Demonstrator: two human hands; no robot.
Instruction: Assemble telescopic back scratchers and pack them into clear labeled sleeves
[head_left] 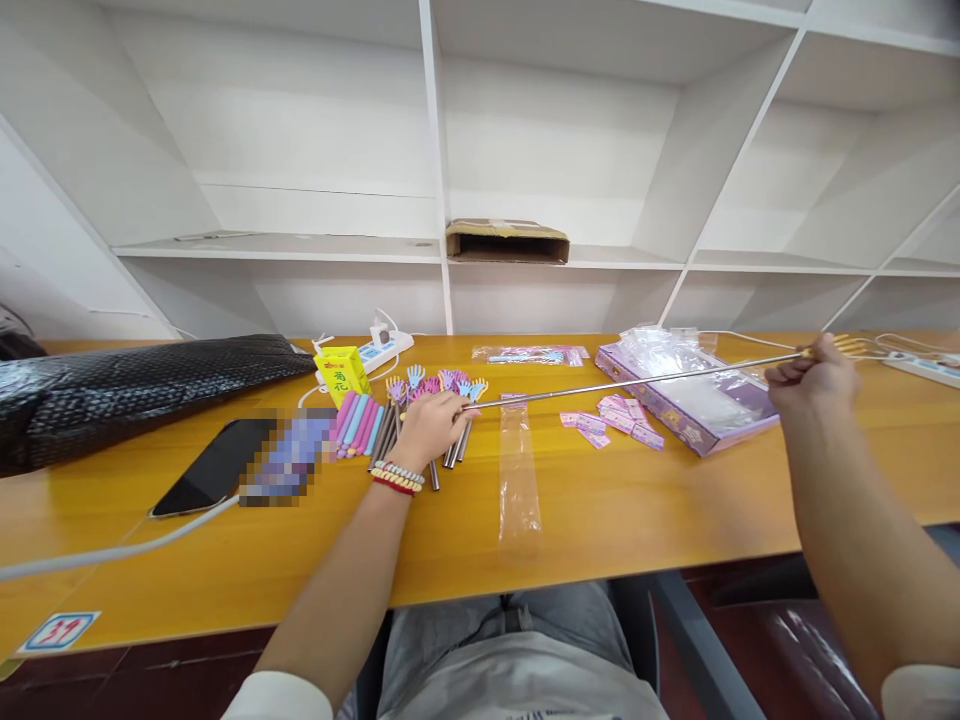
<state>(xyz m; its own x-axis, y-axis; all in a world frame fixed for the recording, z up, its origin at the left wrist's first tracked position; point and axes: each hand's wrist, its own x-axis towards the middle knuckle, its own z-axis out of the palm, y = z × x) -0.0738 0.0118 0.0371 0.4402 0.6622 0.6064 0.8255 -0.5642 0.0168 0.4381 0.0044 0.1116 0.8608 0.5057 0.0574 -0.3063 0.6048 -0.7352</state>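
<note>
A thin metal telescopic rod (637,383) stretches between my two hands above the table. My left hand (433,428) is closed on its left end, over a group of metal tubes with colored hand-shaped tips (454,380). My right hand (816,378) grips its other end, where a yellow hand-shaped tip (844,345) sticks out. Pink, purple and blue handles (358,425) lie left of my left hand. Under the rod is a flat clear plastic sleeve (519,480). Small pink cards (616,418) are scattered to the right of the sleeve.
A purple box (694,430) holds clear bags. At the back lie a packaged item (531,356) and a white power strip (386,350), with a yellow box (342,372) before it. A phone (217,465), a black wrapped bundle (150,390) and a cable (127,548) are left.
</note>
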